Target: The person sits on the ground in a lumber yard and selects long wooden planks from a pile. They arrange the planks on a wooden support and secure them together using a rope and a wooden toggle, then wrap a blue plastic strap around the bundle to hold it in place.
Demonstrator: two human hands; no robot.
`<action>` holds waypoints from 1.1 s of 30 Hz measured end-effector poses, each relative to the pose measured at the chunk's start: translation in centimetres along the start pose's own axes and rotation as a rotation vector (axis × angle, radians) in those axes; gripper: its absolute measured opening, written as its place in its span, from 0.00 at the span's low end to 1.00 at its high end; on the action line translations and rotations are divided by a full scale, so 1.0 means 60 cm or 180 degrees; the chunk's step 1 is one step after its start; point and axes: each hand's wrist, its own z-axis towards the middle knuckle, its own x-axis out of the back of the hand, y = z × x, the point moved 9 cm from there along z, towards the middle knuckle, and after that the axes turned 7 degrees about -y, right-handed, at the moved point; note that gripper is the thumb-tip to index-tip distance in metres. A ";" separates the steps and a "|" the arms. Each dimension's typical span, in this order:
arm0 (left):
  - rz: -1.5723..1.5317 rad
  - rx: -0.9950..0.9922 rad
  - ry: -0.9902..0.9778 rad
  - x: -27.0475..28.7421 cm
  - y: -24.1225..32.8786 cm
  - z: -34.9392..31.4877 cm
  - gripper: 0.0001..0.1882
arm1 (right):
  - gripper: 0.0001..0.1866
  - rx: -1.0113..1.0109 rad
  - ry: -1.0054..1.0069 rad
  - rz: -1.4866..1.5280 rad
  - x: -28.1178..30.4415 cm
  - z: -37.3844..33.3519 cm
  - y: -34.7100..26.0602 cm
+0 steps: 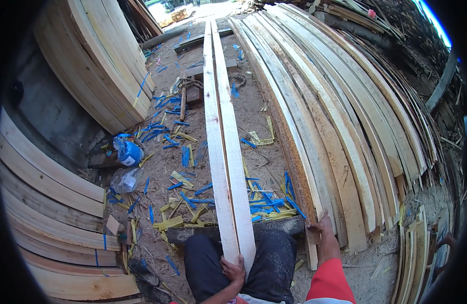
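Observation:
Two long pale wooden planks [225, 126] lie side by side in front of me, with a narrow dark gap between them. Their near ends reach between my knees. My left hand [234, 269] is closed on the near end, at the left plank's edge. To the right, a row of long boards [340, 126] stretches away from me, some with rough bark-brown edges. My right hand [323, 229] is closed on the near end of a rough-edged board [300, 177] on that row's left side. Part of each hand's grip is hidden.
A dark beam [193, 234] lies crosswise under the planks near my legs. Blue and yellow strap scraps [266, 202] litter the ground. On the left stand tied board stacks [91, 55] and a blue container [128, 152] beside a clear plastic bag [126, 180].

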 end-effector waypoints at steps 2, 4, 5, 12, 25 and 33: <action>-0.0029 -0.0054 -0.0028 -0.001 0.009 0.005 0.40 | 0.51 0.0184 -0.0238 0.0163 -0.004 0.010 -0.001; 0.0025 0.0017 0.0007 0.014 -0.003 0.003 0.40 | 0.45 0.0478 -0.0630 0.0464 -0.009 -0.047 -0.070; -0.0003 0.0060 -0.0013 0.010 -0.005 -0.002 0.40 | 0.43 0.0600 -0.0697 0.0544 0.006 -0.096 -0.112; -0.0120 -0.0006 -0.0046 0.010 0.006 0.004 0.40 | 0.44 0.2482 -0.5036 0.6578 0.011 -0.475 -0.412; -0.1305 -0.1749 -0.0208 0.068 0.119 0.003 0.41 | 0.35 0.2917 -0.5451 0.7579 0.108 -0.617 -0.474; -0.3059 -0.0505 -0.4022 -0.098 0.343 -0.064 0.37 | 0.42 0.0871 -0.1599 0.3220 -0.156 -0.647 0.061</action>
